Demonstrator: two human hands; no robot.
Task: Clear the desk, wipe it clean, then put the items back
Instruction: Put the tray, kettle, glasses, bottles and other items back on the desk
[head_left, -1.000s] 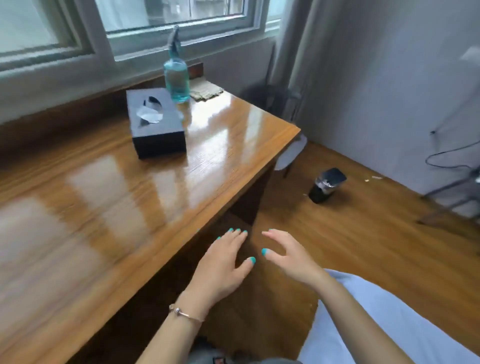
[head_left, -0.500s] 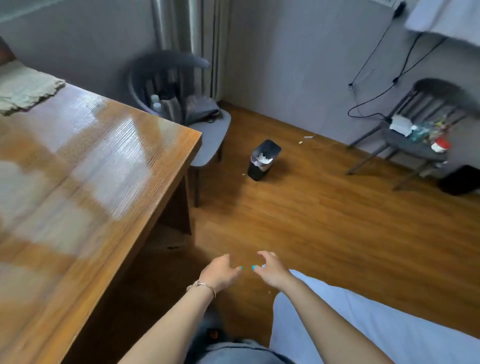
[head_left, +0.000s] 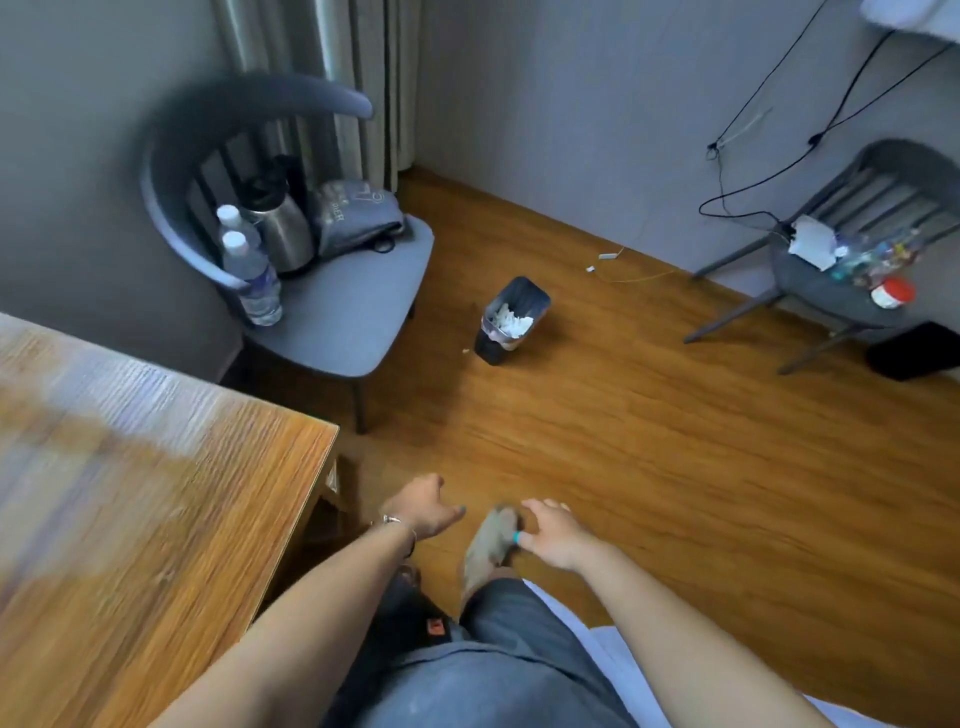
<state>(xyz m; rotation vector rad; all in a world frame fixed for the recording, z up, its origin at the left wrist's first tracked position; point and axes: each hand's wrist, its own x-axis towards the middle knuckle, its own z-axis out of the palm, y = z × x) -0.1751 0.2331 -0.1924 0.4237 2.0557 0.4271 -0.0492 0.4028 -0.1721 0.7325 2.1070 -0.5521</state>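
One glossy brown wooden worktop (head_left: 156, 493). Two grey curved-back chairs: one beside the worktop (head_left: 332, 317), one by the far wall (head_left: 831, 291). Two clear plastic water bottles with white caps (head_left: 254, 280), standing on the near chair. One steel kettle with a black lid (head_left: 280, 228). One folded grey bag (head_left: 358, 213). One small black waste bin with white paper inside (head_left: 506, 322). One red-capped jar (head_left: 892, 293). Two bare hands: left (head_left: 423, 506), right (head_left: 553, 530).

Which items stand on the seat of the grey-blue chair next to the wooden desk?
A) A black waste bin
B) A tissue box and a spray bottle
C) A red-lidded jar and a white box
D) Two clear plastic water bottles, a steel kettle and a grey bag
D: the seat of the grey-blue chair carries two clear plastic water bottles, a steel kettle and a grey bag.
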